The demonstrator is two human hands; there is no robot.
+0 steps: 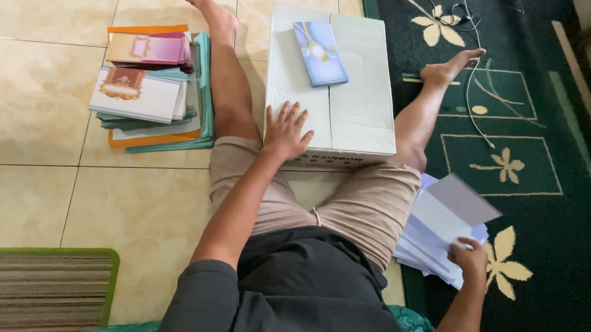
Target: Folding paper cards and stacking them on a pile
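1. While the person sits on the floor, the left hand (285,131) rests flat, fingers spread, on the near edge of the white box (363,103) between the legs; a blue card (320,53) lies on the lid, well beyond that hand, long axis pointing away.
2. The right hand (470,258) pinches the top sheet (452,211) of a pale paper stack (423,252) beside the right thigh.
3. Coloured card piles (155,89) lie on the tiles to the left.

Pale grey cardboard box (360,96), flat between the seated person's spread legs. On its lid: one blue card with gold swirl print (320,53). Left hand (285,131), fingers spread, palm flat on the box's near left corner. Right hand (469,257), pinching the top white sheet of a paper stack (437,240) on the dark green floral carpet (538,161). Stack of coloured printed cards (154,89) on the beige tiled floor (36,98).
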